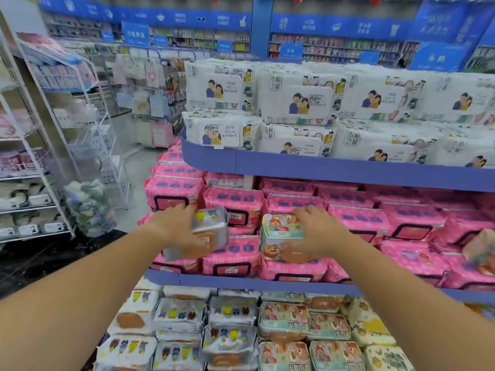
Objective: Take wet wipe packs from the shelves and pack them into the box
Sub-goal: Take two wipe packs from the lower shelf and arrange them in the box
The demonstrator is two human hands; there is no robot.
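Both my arms reach out over the shelves. My left hand (179, 229) grips a silver-grey wipe pack (211, 231) with small cartoon figures, held tilted in front of the pink packs. My right hand (318, 232) grips a light green wipe pack (280, 236) printed with cartoon bears, also held in the air before the middle shelf. More packs of both kinds lie on the lowest shelf (233, 328). No box is in view.
Pink wipe packs (356, 218) fill the middle shelf, white packs (294, 103) the top shelf with its blue edge (334, 170). White wire racks (53, 145) with goods stand at left, beside a dark floor strip (40, 258). Blue-signed shop shelving runs along the back.
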